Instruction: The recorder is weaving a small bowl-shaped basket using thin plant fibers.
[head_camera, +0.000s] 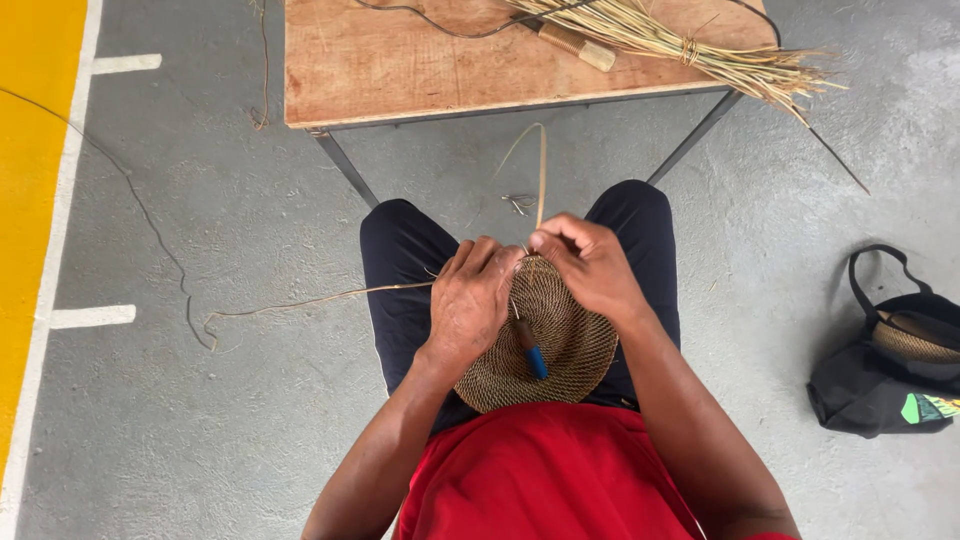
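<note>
Round woven disc (560, 335), tan-brown, tightly coiled, flat and slightly tilted, resting on the lap over dark trousers; far edge pinched between left hand (470, 300) and right hand (592, 262); pale strand (541, 170) rising from that edge in a loop; blue-handled tool (531, 352) (tip hidden) lying across the disc's face, just beside the left hand.

Woven disc (560, 340) on lap, table (400, 70) ahead, bag (880, 385) right.

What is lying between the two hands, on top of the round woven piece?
In the head view, a blue-handled tool lies on the round woven piece, between the left hand and the right hand.
</note>
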